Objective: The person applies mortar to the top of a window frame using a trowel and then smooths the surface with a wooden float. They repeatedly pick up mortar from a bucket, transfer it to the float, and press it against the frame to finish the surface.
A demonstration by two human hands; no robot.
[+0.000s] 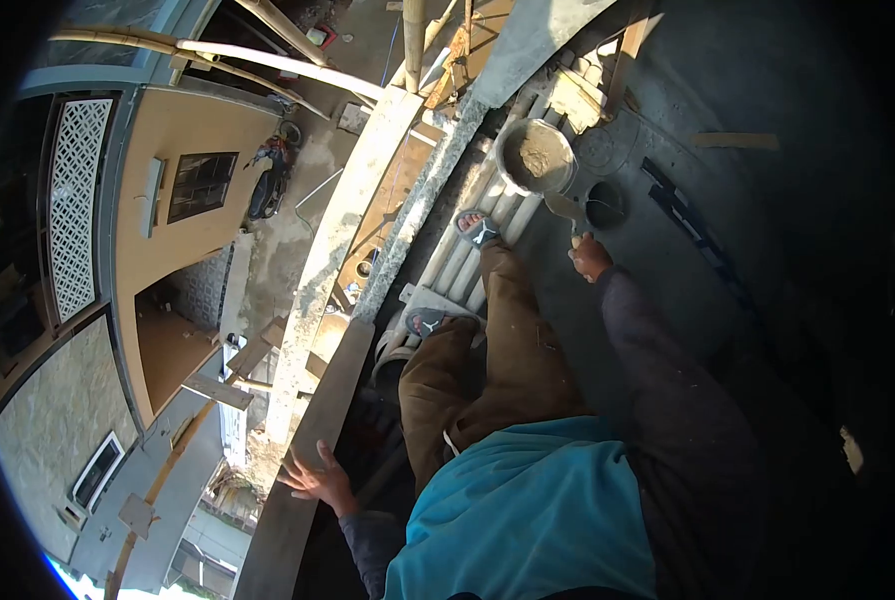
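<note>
My right hand is closed around the handle of a trowel, whose blade points toward a round bucket beside it. Inside the bucket lies grey-brown mortar. A smaller dark pail stands just right of the trowel blade. On the left, my left hand rests with fingers spread against a smooth grey ledge, holding nothing. My sandalled feet stand on a row of pale pipes or poles.
A long dark bar and a wood strip lie on the floor at right. Broken pale blocks sit beyond the bucket. Past the ledge is a drop to a yard with a motorcycle. Bamboo poles cross the upper left.
</note>
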